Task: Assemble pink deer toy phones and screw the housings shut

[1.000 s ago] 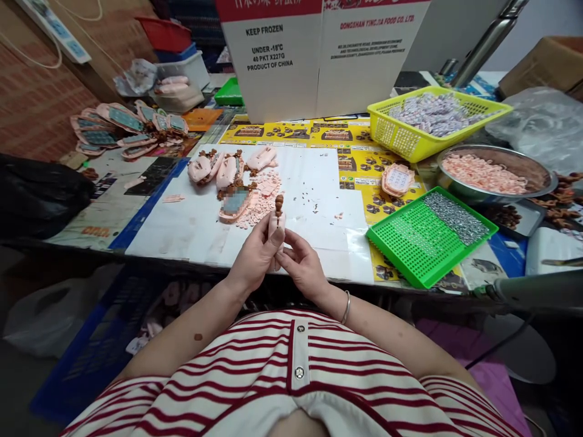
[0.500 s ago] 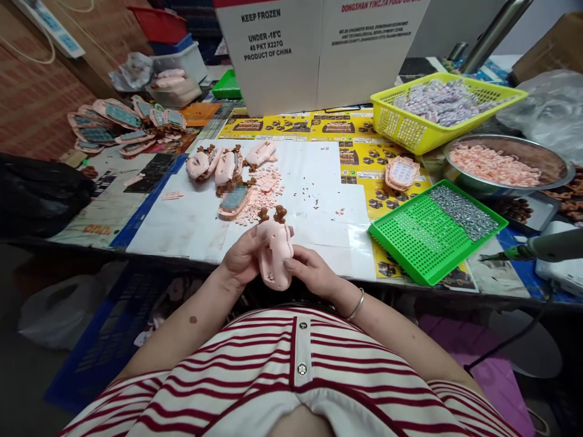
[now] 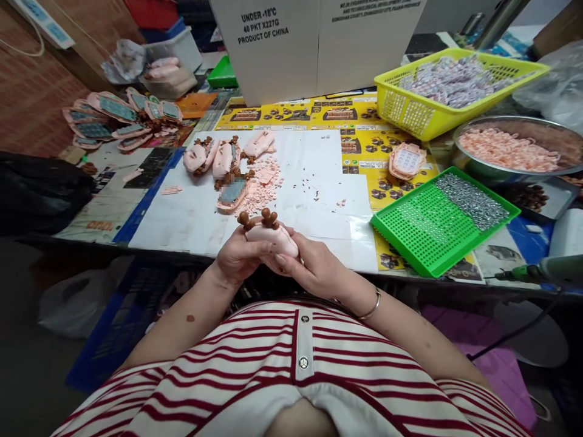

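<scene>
Both hands hold one pink plastic toy piece (image 3: 272,238) with two brown antler-like knobs on its upper left end, just above the table's front edge. My left hand (image 3: 239,254) wraps its left side, the thumb lying across the front. My right hand (image 3: 316,264) grips the right end, thumb on the lower side. Beyond them, on white sheets, lie several similar pink pieces (image 3: 221,159) with brown parts. One opened pink shell (image 3: 233,193) shows a grey-green inside, beside a heap of small pink bits (image 3: 268,176).
A green tray (image 3: 410,233) of screws, a steel bowl (image 3: 473,167) of pink parts and a yellow basket (image 3: 410,115) stand at the right. A power tool (image 3: 553,270) lies far right. A big carton (image 3: 282,67) stands behind; more shells (image 3: 116,108) are back left.
The pink piece has been turned from upright to lying tilted, its knobs now toward the left. My right hand has closed further around it. The view has shifted slightly.
</scene>
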Available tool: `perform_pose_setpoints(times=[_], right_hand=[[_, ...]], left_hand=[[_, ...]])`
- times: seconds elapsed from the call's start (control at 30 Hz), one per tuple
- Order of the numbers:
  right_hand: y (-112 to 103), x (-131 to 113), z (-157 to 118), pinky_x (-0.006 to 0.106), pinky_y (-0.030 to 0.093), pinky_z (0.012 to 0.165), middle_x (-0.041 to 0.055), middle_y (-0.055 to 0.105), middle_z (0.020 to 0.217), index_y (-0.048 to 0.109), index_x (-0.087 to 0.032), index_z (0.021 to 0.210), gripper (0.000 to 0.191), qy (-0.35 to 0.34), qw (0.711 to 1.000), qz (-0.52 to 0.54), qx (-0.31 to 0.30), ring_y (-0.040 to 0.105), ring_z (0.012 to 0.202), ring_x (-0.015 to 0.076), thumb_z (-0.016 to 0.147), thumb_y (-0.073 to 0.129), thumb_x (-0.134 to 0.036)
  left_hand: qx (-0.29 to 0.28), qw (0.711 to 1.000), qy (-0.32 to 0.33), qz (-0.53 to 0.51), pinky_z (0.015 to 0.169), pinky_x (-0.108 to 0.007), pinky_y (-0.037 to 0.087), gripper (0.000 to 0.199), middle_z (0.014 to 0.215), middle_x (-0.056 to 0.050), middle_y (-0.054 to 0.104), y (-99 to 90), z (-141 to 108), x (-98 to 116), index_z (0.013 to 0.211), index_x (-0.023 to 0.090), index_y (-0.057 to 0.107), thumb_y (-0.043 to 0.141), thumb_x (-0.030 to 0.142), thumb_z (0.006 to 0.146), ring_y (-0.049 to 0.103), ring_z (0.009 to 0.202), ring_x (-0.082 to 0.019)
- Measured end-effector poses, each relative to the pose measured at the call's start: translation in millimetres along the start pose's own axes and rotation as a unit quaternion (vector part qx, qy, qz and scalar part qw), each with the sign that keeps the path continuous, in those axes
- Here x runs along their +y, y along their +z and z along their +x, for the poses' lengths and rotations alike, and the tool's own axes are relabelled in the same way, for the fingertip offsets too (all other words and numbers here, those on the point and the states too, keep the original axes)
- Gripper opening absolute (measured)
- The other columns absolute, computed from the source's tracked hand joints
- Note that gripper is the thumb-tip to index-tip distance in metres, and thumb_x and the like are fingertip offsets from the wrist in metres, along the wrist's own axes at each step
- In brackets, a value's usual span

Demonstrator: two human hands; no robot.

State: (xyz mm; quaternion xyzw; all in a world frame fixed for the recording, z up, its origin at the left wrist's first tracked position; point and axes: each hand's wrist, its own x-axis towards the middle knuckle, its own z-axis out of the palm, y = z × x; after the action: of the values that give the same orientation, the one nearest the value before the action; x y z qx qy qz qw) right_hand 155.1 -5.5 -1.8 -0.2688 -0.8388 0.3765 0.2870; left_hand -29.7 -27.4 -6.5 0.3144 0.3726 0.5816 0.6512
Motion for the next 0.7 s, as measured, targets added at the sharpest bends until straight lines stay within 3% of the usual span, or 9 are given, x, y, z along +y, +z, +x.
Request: perform_pose_setpoints(times=[0.17, 0.3, 0.43, 0.53, 0.63, 0.7], right_hand=[[5, 7, 0, 0.033, 0.053, 0.073, 0.0113, 0.076, 0.103, 0.053, -0.017, 0.135, 0.047, -0.022, 0.995, -0.033, 0.088, 0.070, 0.082, 0.0210, 0.103, 0.043, -0.050], [13, 22, -2, 0.030, 0.053, 0.071, 0.0076, 0.074, 0.099, 0.058, -0.018, 0.123, 0.042, -0.019, 0.990, 0.058, 0.130, 0.067, 0.079, 0.0172, 0.102, 0.046, -0.052], [19, 34, -6, 0.031, 0.056, 0.079, 0.0072, 0.071, 0.109, 0.055, -0.021, 0.126, 0.035, -0.040, 0.981, 0.097, 0.162, 0.067, 0.090, 0.0175, 0.100, 0.053, -0.045], [26, 38, -8, 0.033, 0.057, 0.086, 0.0069, 0.070, 0.116, 0.054, -0.025, 0.129, 0.033, -0.068, 0.976, 0.102, 0.179, 0.068, 0.099, 0.0187, 0.098, 0.057, -0.037], [32, 39, -10, 0.033, 0.056, 0.087, 0.0038, 0.069, 0.109, 0.057, -0.028, 0.124, 0.030, -0.044, 0.964, 0.159, 0.209, 0.067, 0.095, 0.0173, 0.096, 0.061, -0.039], [35, 40, -11, 0.032, 0.057, 0.086, 0.0028, 0.068, 0.108, 0.059, -0.029, 0.121, 0.032, 0.000, 0.949, 0.219, 0.225, 0.066, 0.093, 0.0165, 0.094, 0.064, -0.045]], left_hand=[[0.051, 0.997, 0.066, 0.001, 0.075, -0.028, 0.060, 0.038, 0.083, 0.000, 0.077, 11.3, -3, -5, 0.077, 0.023, 0.077, 0.100, 0.022, 0.047, 0.074, 0.080, -0.018], [0.050, 0.994, 0.081, 0.055, 0.081, -0.033, 0.061, 0.043, 0.095, -0.005, 0.080, 24.8, -4, -6, 0.093, 0.020, 0.077, 0.097, 0.035, 0.058, 0.075, 0.086, -0.022], [0.034, 0.984, 0.140, 0.103, 0.088, -0.038, 0.061, 0.035, 0.102, -0.008, 0.081, 26.5, -7, -9, 0.101, 0.020, 0.078, 0.087, 0.043, 0.076, 0.077, 0.093, -0.024], [0.035, 0.957, 0.206, 0.200, 0.107, -0.044, 0.052, 0.026, 0.102, -0.006, 0.082, 26.5, -11, -9, 0.098, 0.022, 0.080, 0.086, 0.038, 0.078, 0.077, 0.099, -0.025], [0.035, 0.928, 0.245, 0.279, 0.119, -0.048, 0.040, 0.026, 0.103, -0.007, 0.082, 29.7, -11, -7, 0.097, 0.022, 0.081, 0.086, 0.039, 0.078, 0.076, 0.102, -0.026], [0.032, 0.931, 0.233, 0.280, 0.114, -0.047, 0.046, 0.035, 0.112, -0.010, 0.080, 31.1, -10, -7, 0.106, 0.021, 0.079, 0.082, 0.045, 0.081, 0.076, 0.104, -0.026]])
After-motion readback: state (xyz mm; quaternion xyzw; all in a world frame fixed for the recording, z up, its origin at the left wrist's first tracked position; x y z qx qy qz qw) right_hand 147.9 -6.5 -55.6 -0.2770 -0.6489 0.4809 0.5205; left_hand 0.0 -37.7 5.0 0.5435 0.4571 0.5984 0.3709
